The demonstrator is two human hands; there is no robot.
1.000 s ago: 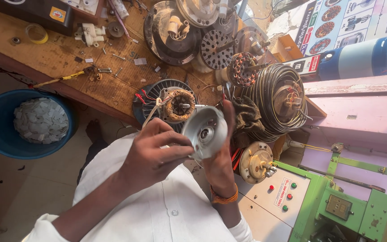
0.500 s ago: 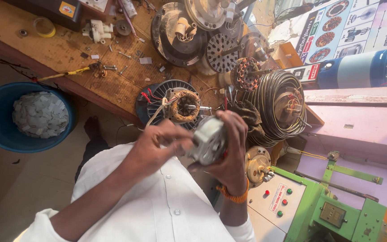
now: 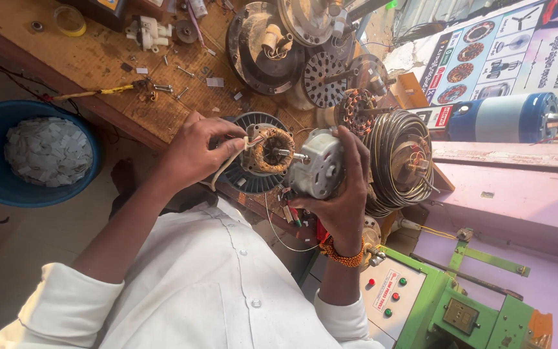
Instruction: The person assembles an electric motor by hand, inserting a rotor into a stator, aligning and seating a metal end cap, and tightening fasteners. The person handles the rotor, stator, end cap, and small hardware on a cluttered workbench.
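My right hand (image 3: 343,194), with an orange bead bracelet at the wrist, grips a small silver motor housing (image 3: 318,167). The housing's shaft (image 3: 290,154) points left at a copper-wound stator (image 3: 270,150). That stator sits in a black finned ring (image 3: 248,182) at the edge of the wooden bench (image 3: 104,71). My left hand (image 3: 195,152) rests on the ring's left side, and its fingertips pinch a pale wire lead (image 3: 227,165) at the stator. My white shirt fills the lower part of the view.
A big coil of dark wire (image 3: 402,161) lies right of my hands, with several fan plates and rotors (image 3: 321,77) behind. Screws and a yellow-handled tool (image 3: 95,92) lie on the bench. A blue tub of white scraps (image 3: 30,152) stands on the floor. A green machine (image 3: 447,304) is at lower right.
The silver housing has been turned from face-on to sideways in my right hand. My left hand has left the housing and moved to the stator's wire lead.
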